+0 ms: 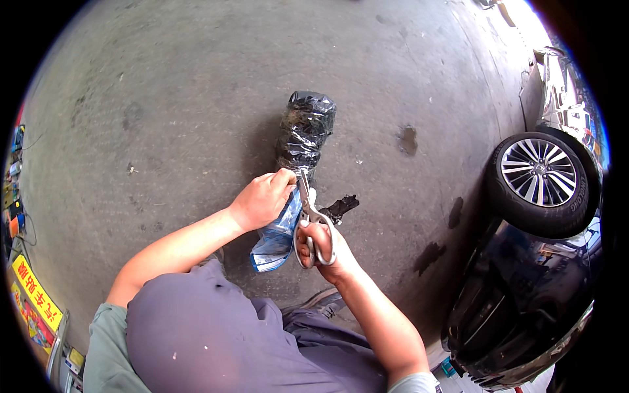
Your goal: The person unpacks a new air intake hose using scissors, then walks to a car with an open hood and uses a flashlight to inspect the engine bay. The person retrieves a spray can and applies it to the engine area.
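Observation:
A long package (306, 131) tightly wrapped in shiny black plastic lies on the floor ahead of me. Its near end is uncovered and shows blue-and-white packaging (276, 237). My left hand (263, 200) is closed, its fingers pinching the plastic wrap at the edge of the black part. Around the loops of a pair of metal scissors (308, 204) are the fingers of my right hand (327, 247). The scissor blades point away from me, their tips against the wrap beside my left fingers. A crumpled strip of black plastic (341, 208) sticks out to the right of the scissors.
At right, a car wheel (540, 169) with a silver rim stands beside a dark glossy car part (524, 295). Dark stains (430, 257) mark the grey concrete floor (196, 98). A yellow sign (36, 291) and assorted items line the left edge. My shoe (324, 302) is close below.

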A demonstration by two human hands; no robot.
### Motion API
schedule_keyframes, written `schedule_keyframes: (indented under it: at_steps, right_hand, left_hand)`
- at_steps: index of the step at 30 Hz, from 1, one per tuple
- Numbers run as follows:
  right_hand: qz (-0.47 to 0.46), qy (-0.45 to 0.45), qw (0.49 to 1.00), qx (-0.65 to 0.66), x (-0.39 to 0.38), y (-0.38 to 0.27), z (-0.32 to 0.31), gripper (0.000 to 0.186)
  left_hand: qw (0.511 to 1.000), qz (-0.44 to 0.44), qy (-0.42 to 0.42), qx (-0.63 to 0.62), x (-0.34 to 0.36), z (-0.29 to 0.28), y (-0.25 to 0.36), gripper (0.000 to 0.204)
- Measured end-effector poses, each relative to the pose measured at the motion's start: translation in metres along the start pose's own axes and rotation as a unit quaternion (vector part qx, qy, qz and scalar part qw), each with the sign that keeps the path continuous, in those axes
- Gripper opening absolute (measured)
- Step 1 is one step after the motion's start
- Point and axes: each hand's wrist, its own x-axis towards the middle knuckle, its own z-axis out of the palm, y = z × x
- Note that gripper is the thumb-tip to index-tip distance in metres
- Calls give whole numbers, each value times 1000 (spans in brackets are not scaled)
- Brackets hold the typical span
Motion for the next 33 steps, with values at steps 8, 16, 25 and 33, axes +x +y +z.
schedule_keyframes:
  at_steps: [8,16,25,33]
  right_hand:
    - [-66,53,989,-125,0,14,-15,31]
    - [36,-63,997,-39,-14,-29,-21,45]
    - [27,-123,985,-115,-18,-27,-12,47]
    - [41,-34,998,-24,-1,-23,-7,43]
  left_hand:
    - [991,-103,48,-78,-8,4,-7,24]
    - [984,-176,-10,1,21,-13,18,35]
    - [985,-16,23,170,31,-9,12,15]
    - [992,26,32,120,20,-2,3,17]
